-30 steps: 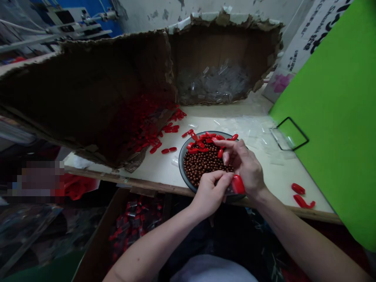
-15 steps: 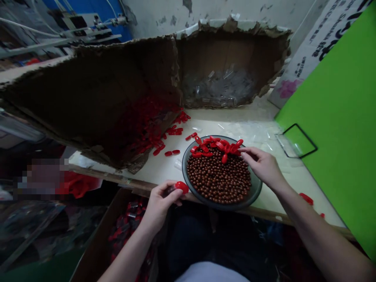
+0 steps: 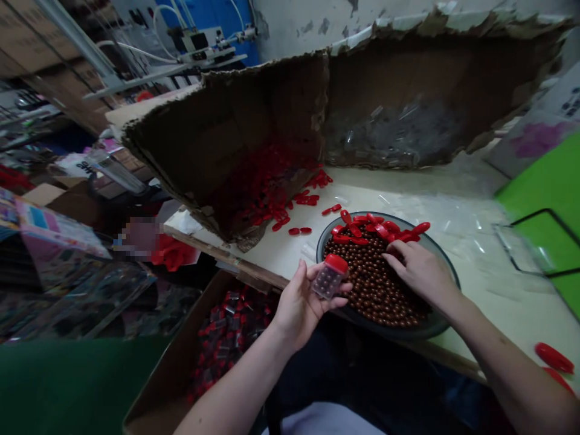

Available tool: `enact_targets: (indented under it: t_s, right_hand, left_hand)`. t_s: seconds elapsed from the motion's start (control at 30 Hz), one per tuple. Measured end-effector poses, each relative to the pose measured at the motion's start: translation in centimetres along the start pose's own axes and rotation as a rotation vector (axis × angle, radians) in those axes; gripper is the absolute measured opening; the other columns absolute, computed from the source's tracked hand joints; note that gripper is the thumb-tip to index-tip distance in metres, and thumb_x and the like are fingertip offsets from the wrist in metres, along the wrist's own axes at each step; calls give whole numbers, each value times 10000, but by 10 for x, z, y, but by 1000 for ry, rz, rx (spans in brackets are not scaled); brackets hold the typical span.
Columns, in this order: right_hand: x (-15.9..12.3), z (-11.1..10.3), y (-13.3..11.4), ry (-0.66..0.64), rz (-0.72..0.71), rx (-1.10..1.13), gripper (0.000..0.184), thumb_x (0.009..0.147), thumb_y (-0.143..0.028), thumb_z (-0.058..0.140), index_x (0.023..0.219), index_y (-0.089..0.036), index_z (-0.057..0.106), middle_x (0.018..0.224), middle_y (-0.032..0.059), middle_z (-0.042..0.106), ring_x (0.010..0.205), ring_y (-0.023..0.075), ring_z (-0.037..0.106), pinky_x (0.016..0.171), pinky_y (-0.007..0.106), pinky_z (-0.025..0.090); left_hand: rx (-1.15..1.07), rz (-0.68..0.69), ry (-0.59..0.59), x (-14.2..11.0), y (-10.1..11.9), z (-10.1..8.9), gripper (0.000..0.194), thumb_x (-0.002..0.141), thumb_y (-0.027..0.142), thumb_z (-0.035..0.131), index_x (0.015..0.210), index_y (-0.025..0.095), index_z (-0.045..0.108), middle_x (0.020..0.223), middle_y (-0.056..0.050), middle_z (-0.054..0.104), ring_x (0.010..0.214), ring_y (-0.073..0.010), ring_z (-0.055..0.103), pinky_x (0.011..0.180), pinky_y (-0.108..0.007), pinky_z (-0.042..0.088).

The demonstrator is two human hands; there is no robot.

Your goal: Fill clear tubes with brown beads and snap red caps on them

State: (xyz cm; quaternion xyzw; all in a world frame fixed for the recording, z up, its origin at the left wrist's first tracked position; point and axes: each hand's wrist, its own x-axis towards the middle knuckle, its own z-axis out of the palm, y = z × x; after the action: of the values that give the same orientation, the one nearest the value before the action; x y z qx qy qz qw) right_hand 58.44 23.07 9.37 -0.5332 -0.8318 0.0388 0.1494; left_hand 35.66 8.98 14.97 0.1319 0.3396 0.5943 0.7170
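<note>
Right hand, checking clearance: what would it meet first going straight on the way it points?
Probably the brown beads in the dish, right at the right hand's fingertips; depth is unclear.

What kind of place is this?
Probably a small hand-packing workshop: the left hand holds a clear red-capped container of beads, a round dish of brown beads sits on the bench, and a cardboard box below holds what look like more filled containers.

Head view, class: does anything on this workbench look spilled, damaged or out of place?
Yes. The brown cardboard carton has ragged, torn edges, and loose red plastic caps lie scattered out of it across the cream tabletop rather than contained.
</note>
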Motion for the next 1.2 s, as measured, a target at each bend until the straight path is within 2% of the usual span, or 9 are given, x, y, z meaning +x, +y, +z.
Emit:
enact_targets:
  t_s: [0.17,0.3,0.37,0.47,0.57,0.7,0.87,1.03,1.2]
  right_hand:
    - [-7,-5,7,-15,-23,20,165,862,-336,505,901,-217,611,899,62,595,734,211,588,682,337,451]
    - [-12,-16,4,10,18,-24,248,885,-366,467,986,-241,657,997,85,566,728,215,586,661,356,465]
    - [-14,-21,-4,27,27,8,276,891,-387,460,1009,-244,665,1024,87,561,742,221,592,685,371,476]
    - [-13,-24,-18,30,-2,107,290,887,-397,471,1029,-236,666,1014,80,574,784,232,605,745,385,482]
    - [-12,-28,-21,32,-1,164,293,880,-401,474,1020,-232,669,1021,80,592,810,234,615,772,388,479]
    - [-12,-42,11,89,161,149,287,856,-387,483,1002,-234,677,1010,75,632,701,202,611,719,374,470]
    - [-27,-53,97,171,538,85,340,837,-369,467,1010,-170,682,942,138,695,743,254,620,676,377,438]
    - [-60,-35,145,161,708,179,361,756,-400,513,982,-181,691,847,119,707,729,284,636,631,381,440]
    - [-81,-33,135,129,710,221,328,759,-412,546,964,-205,696,863,122,717,788,309,649,662,396,439]
  left_hand:
    - [212,180,258,-11,9,-41,315,751,351,717,952,128,621,904,-74,684,675,-149,662,514,-206,520]
    - [406,340,668,-29,18,-131,413,662,388,762,969,156,612,858,-21,663,595,-108,619,476,-193,485]
    - [645,354,893,-43,19,-189,459,691,453,698,1038,167,609,920,-39,677,651,-143,641,547,-243,516]
    - [1065,187,1119,-66,15,-264,360,683,416,647,912,138,647,908,-98,702,888,-290,668,746,-370,534]
    - [1156,146,1219,-76,7,-299,318,645,325,639,895,130,632,953,-159,696,1069,-400,600,905,-493,462]
    - [1257,275,1106,-52,-2,-274,384,761,400,540,1059,166,601,1059,-125,675,1084,-318,604,949,-433,449]
    - [1442,688,691,22,-1,-175,356,857,446,474,1029,170,619,983,-89,659,907,-221,626,868,-336,478]
    - [1706,409,589,101,-2,-96,447,837,474,499,1087,121,612,987,-159,621,964,-298,598,889,-424,437]
    - [1654,353,640,145,-16,-80,232,814,243,510,998,135,600,1038,-187,598,989,-311,586,840,-429,439]
